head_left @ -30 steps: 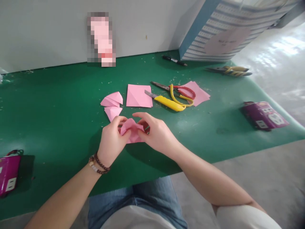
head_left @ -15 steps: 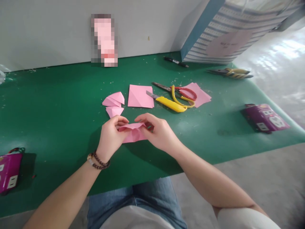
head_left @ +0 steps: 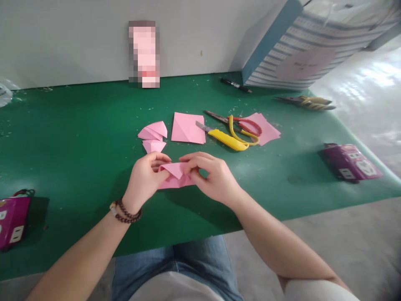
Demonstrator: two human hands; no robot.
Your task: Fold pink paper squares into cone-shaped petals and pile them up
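Note:
Between both hands is a pink sheet of paper (head_left: 177, 170), partly folded, with a pointed flap turned down at its upper edge. My left hand (head_left: 149, 177) pinches its left side, thumb in front and fingers behind. At the right side, my right hand (head_left: 211, 175) is closed on the paper, its fingertips on the upper edge. Just beyond my left hand lie folded pink paper pieces (head_left: 153, 131). A square stack of pink paper (head_left: 187, 127) is a little farther out. The blade of a yellow utility knife (head_left: 228, 140) rests over the stack's right edge.
Scissors with red and yellow handles (head_left: 242, 127) lie partly over more pink paper (head_left: 267, 128). Along the back are a pen (head_left: 235, 85), pliers (head_left: 308, 102) and a striped paper bag (head_left: 291, 54). Purple boxes sit at right (head_left: 352, 162) and left (head_left: 14, 219) on the green tabletop (head_left: 78, 138).
The paper's upper edge has been folded over into a pointed flap facing me. My right fingers have shifted onto that edge. The whole view has moved slightly.

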